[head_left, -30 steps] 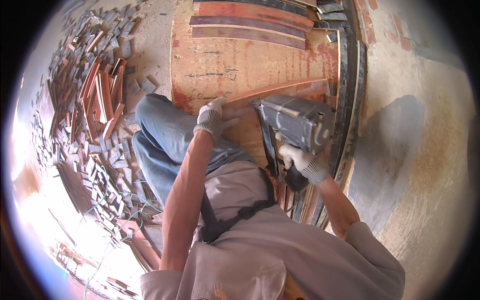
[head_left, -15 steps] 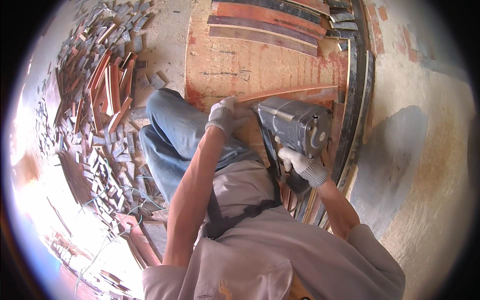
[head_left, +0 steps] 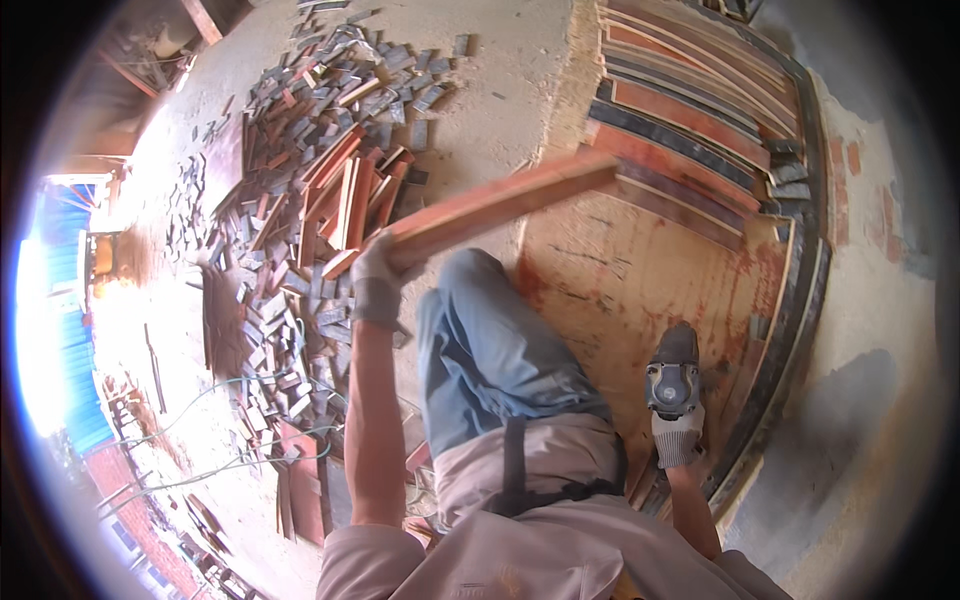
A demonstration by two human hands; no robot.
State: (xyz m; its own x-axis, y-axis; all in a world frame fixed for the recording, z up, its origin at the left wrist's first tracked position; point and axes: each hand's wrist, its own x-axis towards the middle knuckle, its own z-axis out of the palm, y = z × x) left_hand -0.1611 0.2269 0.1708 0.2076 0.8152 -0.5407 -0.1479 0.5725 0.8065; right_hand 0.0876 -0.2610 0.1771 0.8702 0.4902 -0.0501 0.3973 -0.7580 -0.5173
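My left hand (head_left: 378,280), in a pale knitted glove, is closed round the near end of a reddish wooden strip (head_left: 500,208). The strip is raised above the floor and slants to the far right, its far end over the panel's edge. My right hand (head_left: 679,438), gloved too, grips a dark grey nail gun (head_left: 673,375) over the right part of a plywood panel (head_left: 640,265). Seen end-on, the gun hides most of my right fingers. My bent knees lie between the hands.
Several red and black strips (head_left: 680,125) lie side by side on the panel's far part. Long dark boards (head_left: 800,300) run along its right side, by a patchy wall (head_left: 850,430). At left spreads a heap of small offcuts (head_left: 285,320), with a thin hose (head_left: 190,482) nearby.
My left hand has gone left and lifted, now holding the strip in the air. The nail gun has turned end-on and moved away from the strip. The view has swung left.
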